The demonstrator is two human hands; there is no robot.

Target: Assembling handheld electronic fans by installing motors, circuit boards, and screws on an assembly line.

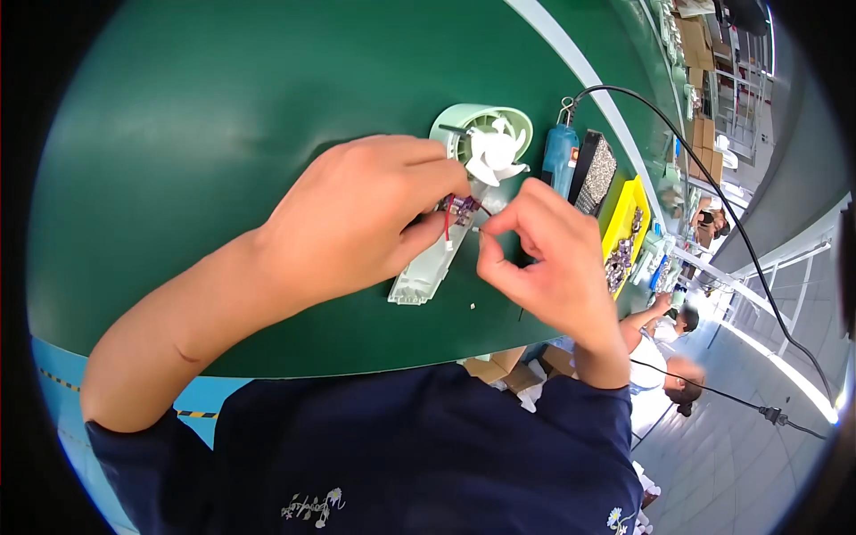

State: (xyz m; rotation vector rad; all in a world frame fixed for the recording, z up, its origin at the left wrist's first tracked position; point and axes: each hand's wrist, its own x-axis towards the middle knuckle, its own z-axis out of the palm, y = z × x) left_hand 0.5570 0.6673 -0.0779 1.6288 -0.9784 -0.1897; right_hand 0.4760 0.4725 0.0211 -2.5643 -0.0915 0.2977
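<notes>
A handheld fan lies on the green table (223,98), its pale green round housing (452,116) and white blades (493,153) away from me. The open pale green handle shell (423,276) points back toward me. Over the top of the handle, my left hand (379,201) pinches a small circuit board (461,207). From the board hangs a red wire (447,223) with a white plug at its end. Just right of it, my right hand (546,254) is closed, thumb and forefinger pinching what looks like a thin dark wire; its tip is partly hidden.
Right of the fan lies a blue electric screwdriver (560,156) with a black cord (704,165). Beside it are a black tray of screws (596,174) and a yellow bin (615,227) of circuit boards. Cardboard boxes (499,366) stand below the table edge. Other people sit further right.
</notes>
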